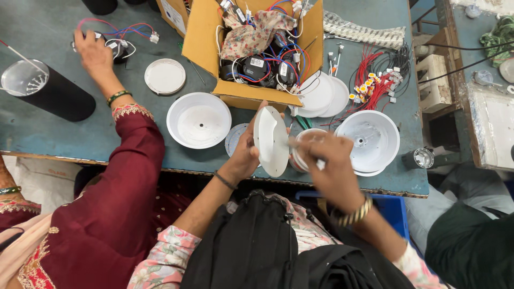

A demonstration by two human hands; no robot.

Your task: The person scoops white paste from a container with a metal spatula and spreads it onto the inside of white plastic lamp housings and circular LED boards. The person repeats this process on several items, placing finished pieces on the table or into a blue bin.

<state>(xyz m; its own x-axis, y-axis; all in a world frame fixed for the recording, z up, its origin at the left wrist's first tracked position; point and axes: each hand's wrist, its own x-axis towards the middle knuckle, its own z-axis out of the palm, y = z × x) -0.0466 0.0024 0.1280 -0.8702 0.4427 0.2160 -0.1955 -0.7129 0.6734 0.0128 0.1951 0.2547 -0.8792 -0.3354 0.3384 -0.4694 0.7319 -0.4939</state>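
My left hand [247, 150] grips a white round plate [271, 140], held on edge above the near edge of the table. My right hand [327, 163] is closed around a small white object whose tip shows at its right side; it sits right beside the plate and is blurred. Behind my right hand lies a round white housing [302, 140], partly hidden. A white dish-shaped housing [199, 120] lies to the left and another white housing [369, 140] to the right.
An open cardboard box [206, 37] holds black driver units, wires and cloth. Red and black wires [375, 77] lie at the right. A person in a maroon sleeve [120, 176] reaches to a wired part [119, 47]. A black cylinder [51, 91] lies at the left.
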